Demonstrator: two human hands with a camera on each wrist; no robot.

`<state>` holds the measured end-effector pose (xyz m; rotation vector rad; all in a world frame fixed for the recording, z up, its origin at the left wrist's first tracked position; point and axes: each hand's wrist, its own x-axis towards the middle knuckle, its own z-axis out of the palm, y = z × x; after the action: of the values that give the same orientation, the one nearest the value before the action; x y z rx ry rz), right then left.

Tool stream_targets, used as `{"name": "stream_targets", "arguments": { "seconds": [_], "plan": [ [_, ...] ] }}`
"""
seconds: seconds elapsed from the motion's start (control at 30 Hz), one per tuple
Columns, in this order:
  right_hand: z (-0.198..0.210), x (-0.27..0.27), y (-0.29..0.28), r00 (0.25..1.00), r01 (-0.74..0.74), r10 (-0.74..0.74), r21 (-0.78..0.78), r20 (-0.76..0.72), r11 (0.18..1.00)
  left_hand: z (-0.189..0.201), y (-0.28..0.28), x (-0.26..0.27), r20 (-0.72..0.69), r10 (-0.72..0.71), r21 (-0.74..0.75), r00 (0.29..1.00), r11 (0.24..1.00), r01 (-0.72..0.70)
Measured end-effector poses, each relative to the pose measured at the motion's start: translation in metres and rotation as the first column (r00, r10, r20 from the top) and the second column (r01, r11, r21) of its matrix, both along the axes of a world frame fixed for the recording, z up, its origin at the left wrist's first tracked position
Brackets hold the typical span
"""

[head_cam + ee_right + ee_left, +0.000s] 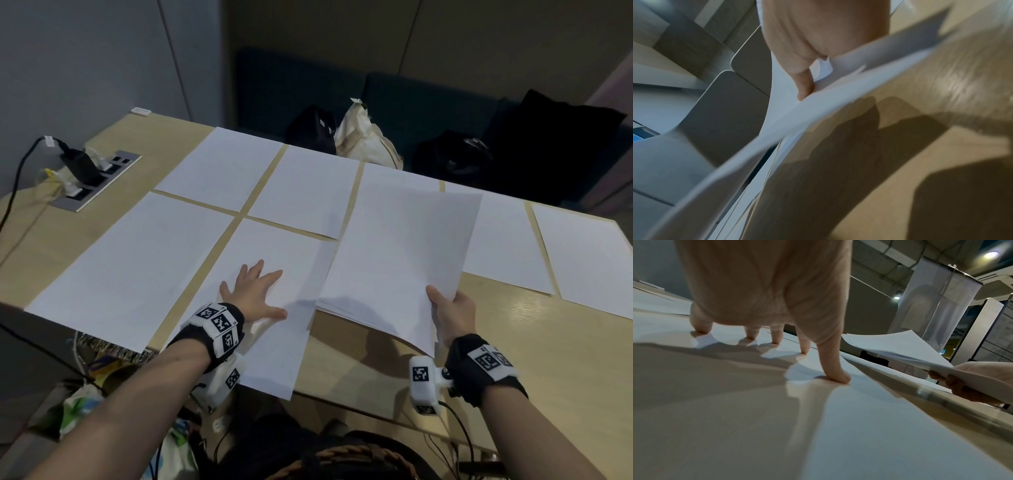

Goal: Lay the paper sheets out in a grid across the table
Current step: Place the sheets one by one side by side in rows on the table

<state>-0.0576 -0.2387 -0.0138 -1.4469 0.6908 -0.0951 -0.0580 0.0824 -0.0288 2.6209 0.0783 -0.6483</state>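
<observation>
The table (pixel 534 346) is pale wood-grain laminate, smooth with a soft sheen that catches the light near its right side. The paper sheets (pixel 298 192) laid on it are plain white, matt and smooth, lying flat; the stack of paper (pixel 404 246) looks thin and flexible, curving along its lifted edge. A brushed grey metal socket panel (pixel 99 181) is set into the tabletop, holding a black matt plastic adapter (pixel 80 164). Beyond the table's far edge sits a cream cloth bag (pixel 363 137), creased and matt.

Left hand (pixel 255 291) presses a sheet (pixel 274 329); right hand (pixel 454 313) grips the stack (pixel 394 260).
</observation>
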Motion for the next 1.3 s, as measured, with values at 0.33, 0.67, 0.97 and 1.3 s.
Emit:
{"name": "stream_targets", "arguments": {
  "seconds": [0.33, 0.67, 0.97, 1.3],
  "plan": [
    [0.0, 0.0, 0.0, 0.993, -0.118, 0.117, -0.036, -0.036, 0.992, 0.03, -0.024, 0.013, 0.265, 0.116, -0.186, 0.957, 0.98, -0.067],
    [0.006, 0.005, 0.011, 0.961, -0.276, 0.276, 0.016, -0.019, 0.961, 0.056, -0.056, 0.034, 0.053, 0.377, -0.646, 0.925, 0.719, -0.256],
    [0.014, 0.019, 0.006, 0.976, -0.219, 0.219, -0.002, 0.015, 0.976, 0.066, -0.062, 0.049, -0.008, 0.509, -0.756, 0.861, 0.56, -0.338],
    [0.024, -0.001, -0.045, 1.0, 0.015, -0.013, -0.12, 0.017, 0.993, 0.061, -0.106, 0.046, -0.018, 0.48, -0.77, 0.877, 0.553, -0.319]
  ]
}}
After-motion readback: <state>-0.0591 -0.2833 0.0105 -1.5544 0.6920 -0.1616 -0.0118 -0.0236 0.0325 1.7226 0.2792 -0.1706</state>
